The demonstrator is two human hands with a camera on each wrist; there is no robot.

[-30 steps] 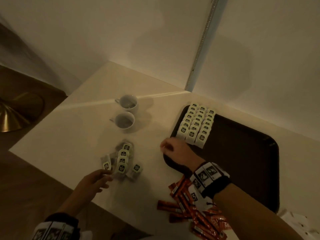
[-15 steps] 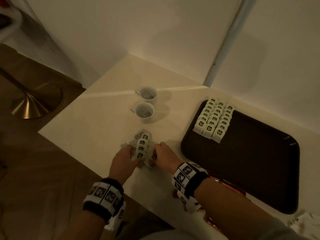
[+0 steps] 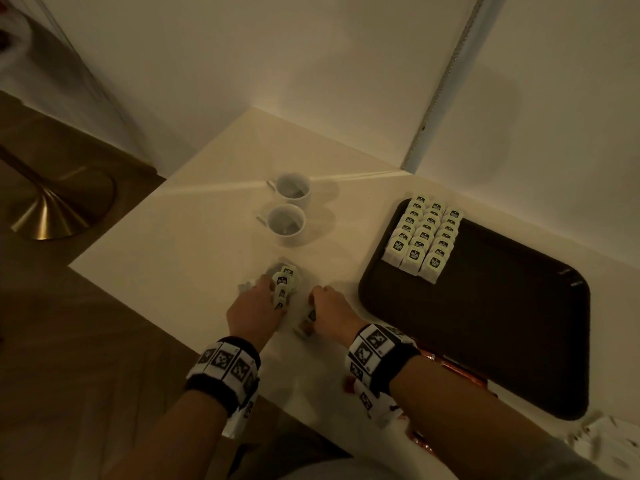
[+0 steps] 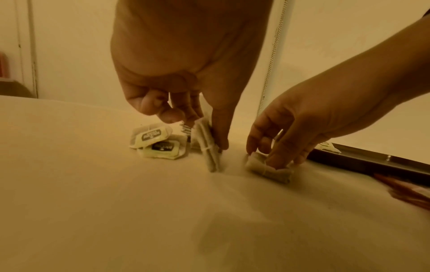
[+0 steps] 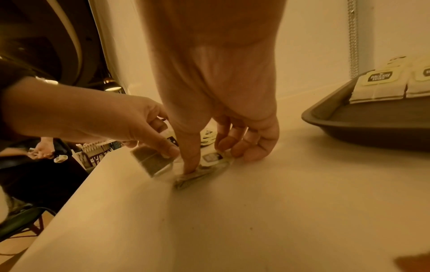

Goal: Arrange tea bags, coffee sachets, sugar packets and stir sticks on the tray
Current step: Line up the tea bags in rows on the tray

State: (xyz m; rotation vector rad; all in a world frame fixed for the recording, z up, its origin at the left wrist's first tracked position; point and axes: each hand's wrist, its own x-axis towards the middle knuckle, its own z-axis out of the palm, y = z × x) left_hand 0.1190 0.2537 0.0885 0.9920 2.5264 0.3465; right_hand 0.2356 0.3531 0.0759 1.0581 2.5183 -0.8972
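hands (image 3: 287,306) closer on tea bags (image 3: 284,285)

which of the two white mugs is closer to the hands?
The near white ceramic mug, the one just beyond the loose tea bags by the left hand. The other white mug sits behind it, nearer the wall.

Left hand (image 4: 186,77) is pinching a stack of tea bags (image 4: 208,147) upright on the worktop (image 4: 116,202) while right hand (image 4: 309,119) is pressing another tea bag (image 4: 270,170) flat.
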